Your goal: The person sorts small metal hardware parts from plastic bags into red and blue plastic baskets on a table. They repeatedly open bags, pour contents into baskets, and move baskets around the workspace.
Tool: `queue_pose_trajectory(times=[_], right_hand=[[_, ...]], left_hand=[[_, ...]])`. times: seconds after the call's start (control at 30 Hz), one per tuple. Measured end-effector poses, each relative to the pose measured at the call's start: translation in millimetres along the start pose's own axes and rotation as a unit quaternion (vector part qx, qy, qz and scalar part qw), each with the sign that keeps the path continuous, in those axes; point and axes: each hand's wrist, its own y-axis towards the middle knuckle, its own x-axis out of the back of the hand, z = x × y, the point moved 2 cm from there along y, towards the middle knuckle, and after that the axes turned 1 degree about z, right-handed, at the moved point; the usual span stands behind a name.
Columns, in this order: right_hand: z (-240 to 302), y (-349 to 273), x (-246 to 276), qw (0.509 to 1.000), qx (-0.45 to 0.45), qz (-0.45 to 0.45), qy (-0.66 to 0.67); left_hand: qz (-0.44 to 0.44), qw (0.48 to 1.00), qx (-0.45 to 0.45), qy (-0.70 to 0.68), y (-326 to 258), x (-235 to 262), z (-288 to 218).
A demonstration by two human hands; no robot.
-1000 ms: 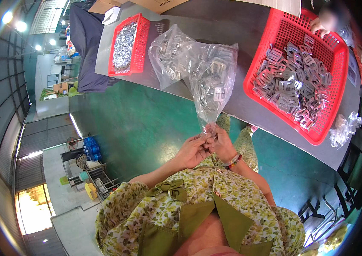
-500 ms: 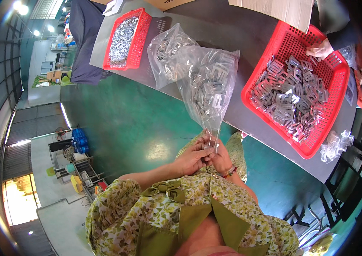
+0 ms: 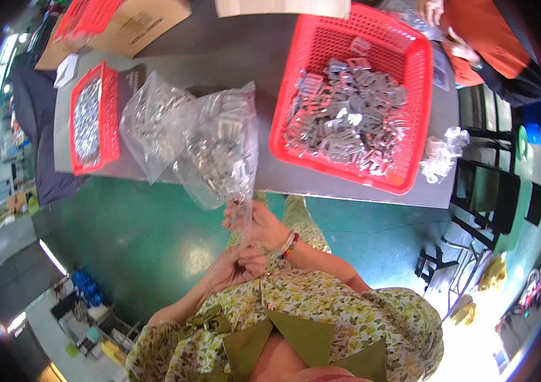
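A clear plastic bag (image 3: 222, 149) full of flat metal buckles lies at the table's near edge, its gathered neck hanging down toward me. My right hand (image 3: 261, 224), with bracelets at the wrist, is closed round that neck just below the edge. Lower and closer to my body, my left hand (image 3: 235, 266) has its fingers curled on the neck's loose end. A second clear bag (image 3: 156, 130) of metal pieces touches the first on its left. To the right stands a large red plastic basket (image 3: 413, 137) holding a heap of the same buckles.
A smaller red basket (image 3: 112, 121) with small shiny metal parts stands at the left. Behind it are cardboard boxes (image 3: 136, 25). Crumpled plastic (image 3: 442, 155) lies at the table's right corner. Another person in an orange top (image 3: 484, 35) is at the far right.
My view has swung to the right. My hands have moved apart along the bag's neck, the right nearer the table, the left nearer my body. The other person's hand has left the large basket.
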Motion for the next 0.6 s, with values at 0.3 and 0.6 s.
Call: queue_pose_trajectory(times=[0.3, 0.6], right_hand=[[23.2, -37.6, -87.9, 0.974, 0.013, 0.046, 0.22], [28.4, -7.3, -19.2, 0.972, 0.125, -0.171, -0.098]], left_hand=[[0.007, 0.991, -0.031, 0.13, -6.7, -36.7, -10.1], [-0.008, 0.882, -0.363, 0.301, -45.0, -115.8, -49.8]])
